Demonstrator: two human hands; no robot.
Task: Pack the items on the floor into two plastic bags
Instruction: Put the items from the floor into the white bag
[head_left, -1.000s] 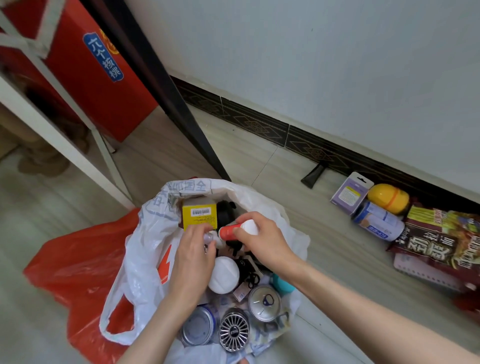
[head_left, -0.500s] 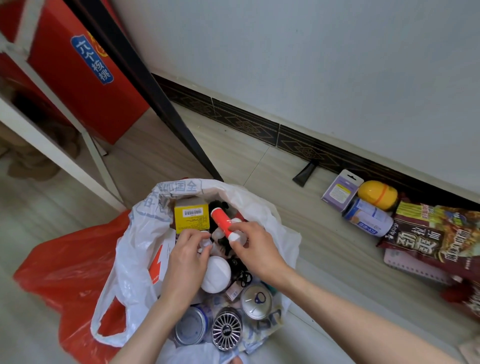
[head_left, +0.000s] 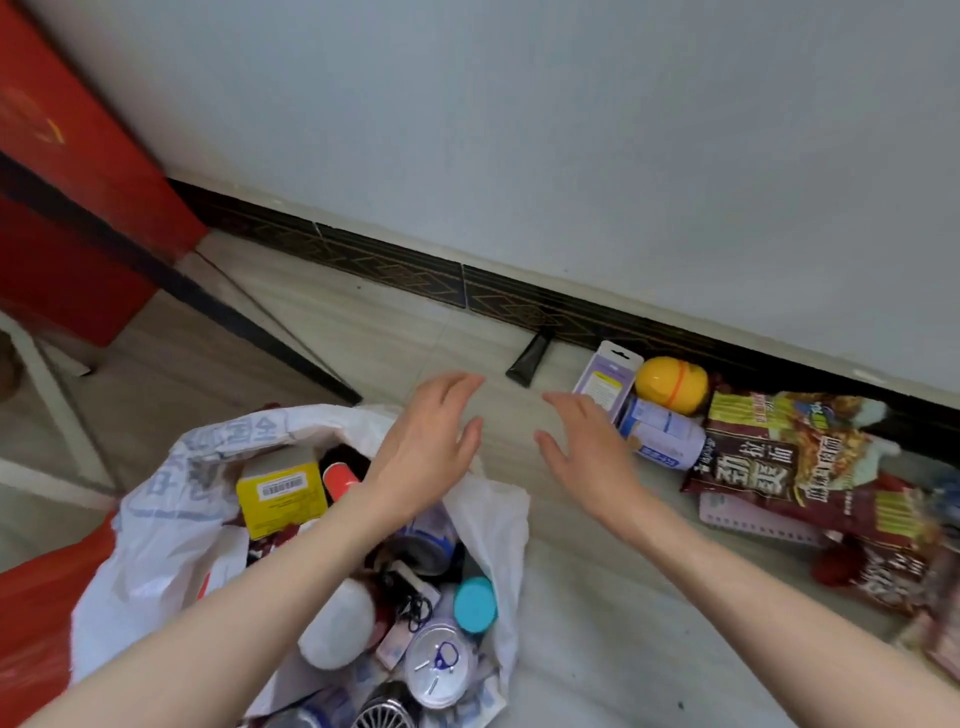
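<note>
A white plastic bag (head_left: 171, 499) lies open on the floor, holding a yellow box (head_left: 280, 493), a red-capped tube (head_left: 340, 480), cans, a teal lid (head_left: 474, 604) and other small things. A red plastic bag (head_left: 31, 634) lies flat under its left side. Both hands are empty with fingers straight, above the floor beyond the bag. My left hand (head_left: 431, 436) hovers over the bag's far rim. My right hand (head_left: 584, 441) reaches close to a purple card pack (head_left: 605, 382) and a white-blue bottle (head_left: 665, 434). A yellow egg-shaped case (head_left: 672, 382) and noodle packets (head_left: 779, 457) lie by the wall.
A small black tube (head_left: 530, 358) lies against the dark skirting board. A pink spiral notebook (head_left: 753, 519) sits under the packets. A red cabinet (head_left: 67, 208) and a white frame leg (head_left: 47, 395) stand at the left. Bare floor lies between the bag and the items.
Both hands left the bag: the right hand let go of the red-capped tube, which now stands in the bag, and both hands moved out toward the items by the wall. The view shifted right.
</note>
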